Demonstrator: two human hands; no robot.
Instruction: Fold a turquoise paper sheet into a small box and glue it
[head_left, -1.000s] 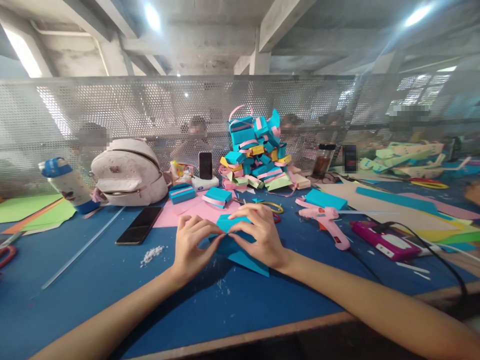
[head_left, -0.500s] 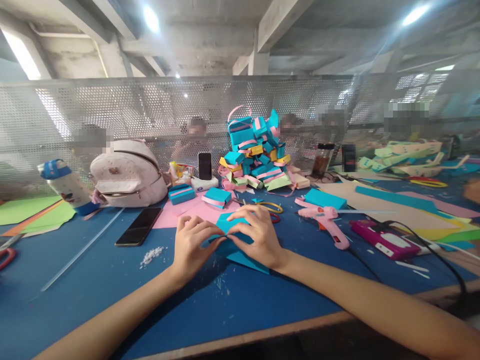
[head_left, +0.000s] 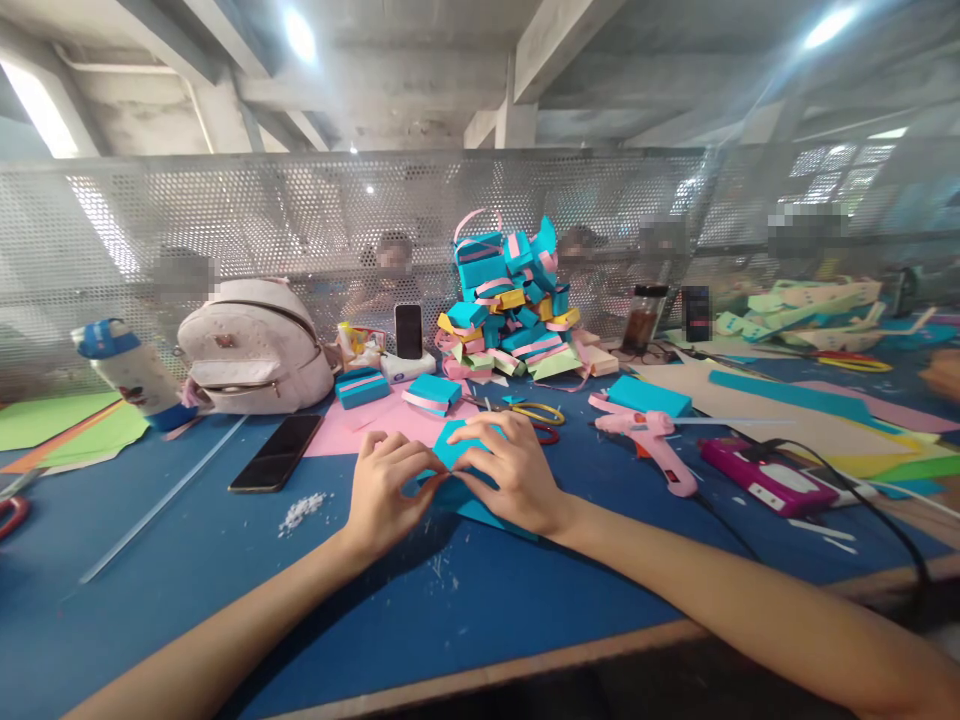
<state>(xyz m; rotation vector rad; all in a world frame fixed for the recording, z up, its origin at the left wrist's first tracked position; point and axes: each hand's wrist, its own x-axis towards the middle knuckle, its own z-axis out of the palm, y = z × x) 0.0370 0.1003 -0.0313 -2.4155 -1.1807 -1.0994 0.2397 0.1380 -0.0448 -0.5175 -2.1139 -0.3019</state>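
Observation:
Blue paper, partly folded, lies between my hands at the middle of the table, with much of it covered by my fingers. My left hand pinches its left edge between thumb and fingers. From the other side my right hand pinches the same edge, the two thumbs almost touching. Just beyond are two small blue paper boxes with pink strips, one box on a pink sheet and another box beside it. Scissors lie behind my right hand.
A pink glue gun and a purple power strip with cables lie to the right. On the left are a phone, a glue stick, a backpack and a bottle. A pile of paper boxes stands at the back.
Both hands keep their pinch on the blue paper with barely any movement. The near flap of the paper sits slightly higher, and the view has shifted a little.

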